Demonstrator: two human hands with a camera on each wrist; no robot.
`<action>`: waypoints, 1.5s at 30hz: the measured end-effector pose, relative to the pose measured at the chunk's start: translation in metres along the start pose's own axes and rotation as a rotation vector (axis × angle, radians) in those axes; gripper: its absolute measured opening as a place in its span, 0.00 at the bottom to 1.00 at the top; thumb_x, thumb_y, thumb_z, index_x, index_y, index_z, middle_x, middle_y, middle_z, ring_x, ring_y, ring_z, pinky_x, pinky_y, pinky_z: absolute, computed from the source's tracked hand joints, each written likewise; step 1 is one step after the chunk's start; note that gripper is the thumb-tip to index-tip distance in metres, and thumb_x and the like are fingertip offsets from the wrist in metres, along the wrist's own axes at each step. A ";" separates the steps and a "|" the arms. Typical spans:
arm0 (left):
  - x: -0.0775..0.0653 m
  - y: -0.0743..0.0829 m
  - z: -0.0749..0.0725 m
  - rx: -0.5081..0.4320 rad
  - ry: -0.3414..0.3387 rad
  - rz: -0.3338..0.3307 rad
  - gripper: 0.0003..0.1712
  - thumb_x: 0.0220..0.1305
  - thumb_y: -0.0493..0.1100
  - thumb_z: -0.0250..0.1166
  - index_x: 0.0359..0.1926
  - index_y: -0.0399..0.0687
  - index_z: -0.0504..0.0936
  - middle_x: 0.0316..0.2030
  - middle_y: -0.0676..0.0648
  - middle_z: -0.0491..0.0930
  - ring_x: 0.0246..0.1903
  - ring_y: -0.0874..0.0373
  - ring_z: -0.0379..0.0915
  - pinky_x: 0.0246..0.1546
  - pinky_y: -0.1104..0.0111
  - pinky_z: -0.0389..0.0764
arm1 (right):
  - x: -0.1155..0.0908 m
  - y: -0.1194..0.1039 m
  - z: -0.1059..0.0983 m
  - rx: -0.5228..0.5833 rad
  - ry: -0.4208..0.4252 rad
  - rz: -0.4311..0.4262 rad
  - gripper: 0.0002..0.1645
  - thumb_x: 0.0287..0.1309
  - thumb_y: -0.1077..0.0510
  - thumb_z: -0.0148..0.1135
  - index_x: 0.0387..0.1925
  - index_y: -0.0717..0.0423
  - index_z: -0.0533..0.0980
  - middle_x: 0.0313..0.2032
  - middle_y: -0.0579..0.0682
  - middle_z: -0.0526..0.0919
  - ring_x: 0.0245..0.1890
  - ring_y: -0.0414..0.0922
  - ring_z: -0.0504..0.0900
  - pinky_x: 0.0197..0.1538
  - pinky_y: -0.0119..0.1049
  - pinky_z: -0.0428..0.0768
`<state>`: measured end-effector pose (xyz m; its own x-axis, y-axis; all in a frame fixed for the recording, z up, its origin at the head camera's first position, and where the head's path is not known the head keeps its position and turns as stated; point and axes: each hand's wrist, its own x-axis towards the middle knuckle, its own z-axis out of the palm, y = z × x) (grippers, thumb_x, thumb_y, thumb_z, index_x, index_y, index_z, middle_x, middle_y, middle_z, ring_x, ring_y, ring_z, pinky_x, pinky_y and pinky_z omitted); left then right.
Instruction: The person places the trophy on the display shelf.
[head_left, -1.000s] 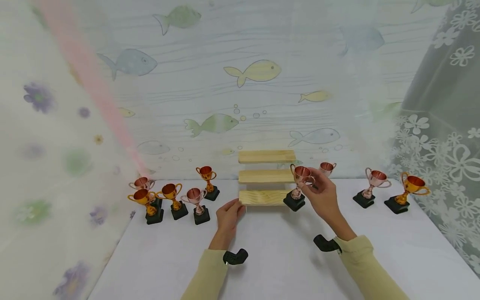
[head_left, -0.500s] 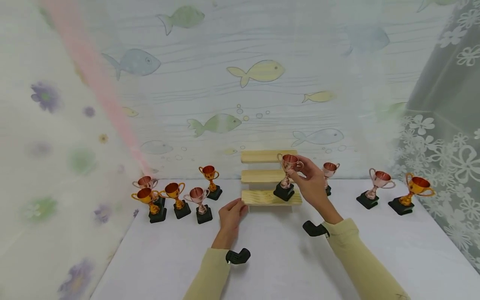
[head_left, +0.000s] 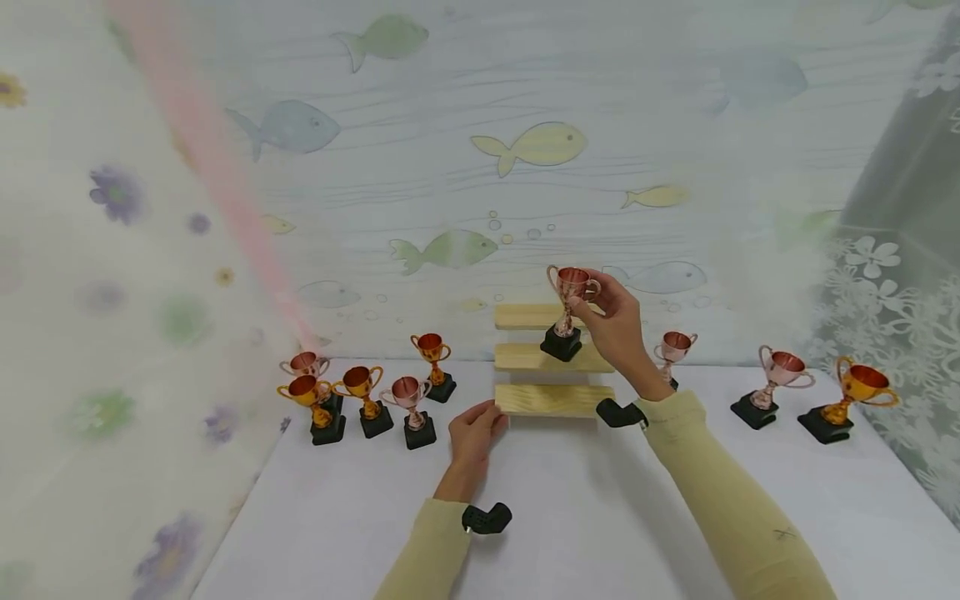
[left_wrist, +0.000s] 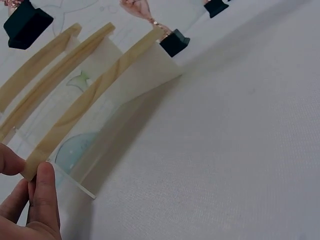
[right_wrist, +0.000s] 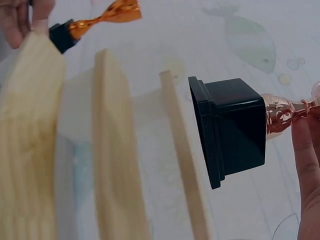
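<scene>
My right hand (head_left: pixel 617 323) pinches a rose-gold trophy cup (head_left: pixel 567 307) by its cup and stem, holding it upright in front of the upper steps of a small three-tier wooden shelf (head_left: pixel 555 400). In the right wrist view the trophy's black square base (right_wrist: pixel 232 127) hangs close over the topmost plank (right_wrist: pixel 185 155). My left hand (head_left: pixel 474 433) grips the left end of the lowest plank (left_wrist: pixel 95 100), thumb on top and fingers below, as the left wrist view shows. Clear side panels (left_wrist: pixel 72 180) carry the planks.
Left of the shelf stand gold trophies (head_left: pixel 370 400) and rose-gold trophies (head_left: pixel 411 408) in a loose group. On the right are a rose-gold trophy (head_left: pixel 772 383), a gold trophy (head_left: pixel 847 400) and another rose-gold trophy (head_left: pixel 675 350), partly behind my right arm. A fish-patterned curtain (head_left: pixel 420 167) hangs behind the table.
My right hand has lifted the rose-gold trophy up and leftward, from beside the lowest plank to in front of the upper planks. The left hand keeps its grip on the shelf.
</scene>
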<state>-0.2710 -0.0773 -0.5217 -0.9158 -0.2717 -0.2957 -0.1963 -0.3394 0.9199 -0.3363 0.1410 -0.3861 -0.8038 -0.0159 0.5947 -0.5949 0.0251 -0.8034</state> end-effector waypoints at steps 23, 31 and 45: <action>0.000 -0.004 0.000 0.005 -0.001 0.029 0.16 0.66 0.32 0.65 0.54 0.28 0.82 0.48 0.35 0.82 0.38 0.59 0.84 0.45 0.69 0.87 | 0.055 0.021 0.037 0.003 -0.198 0.004 0.27 0.73 0.66 0.55 0.70 0.65 0.66 0.58 0.68 0.74 0.50 0.38 0.80 0.50 0.28 0.85; -0.004 0.000 -0.001 0.036 0.005 0.017 0.16 0.68 0.33 0.65 0.54 0.31 0.82 0.49 0.36 0.82 0.39 0.58 0.83 0.47 0.67 0.87 | 0.066 0.031 0.044 0.036 -0.280 0.045 0.27 0.75 0.63 0.54 0.71 0.62 0.66 0.57 0.64 0.75 0.53 0.40 0.80 0.55 0.34 0.84; -0.005 0.001 -0.002 0.016 -0.010 0.030 0.16 0.68 0.32 0.65 0.55 0.28 0.81 0.50 0.34 0.81 0.40 0.57 0.83 0.50 0.64 0.86 | 0.073 0.043 0.050 0.120 -0.325 0.105 0.26 0.76 0.63 0.51 0.71 0.63 0.65 0.54 0.56 0.75 0.55 0.42 0.80 0.60 0.39 0.83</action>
<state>-0.2660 -0.0783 -0.5194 -0.9250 -0.2721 -0.2652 -0.1740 -0.3171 0.9323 -0.4202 0.0911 -0.3786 -0.8080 -0.3370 0.4833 -0.4891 -0.0738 -0.8691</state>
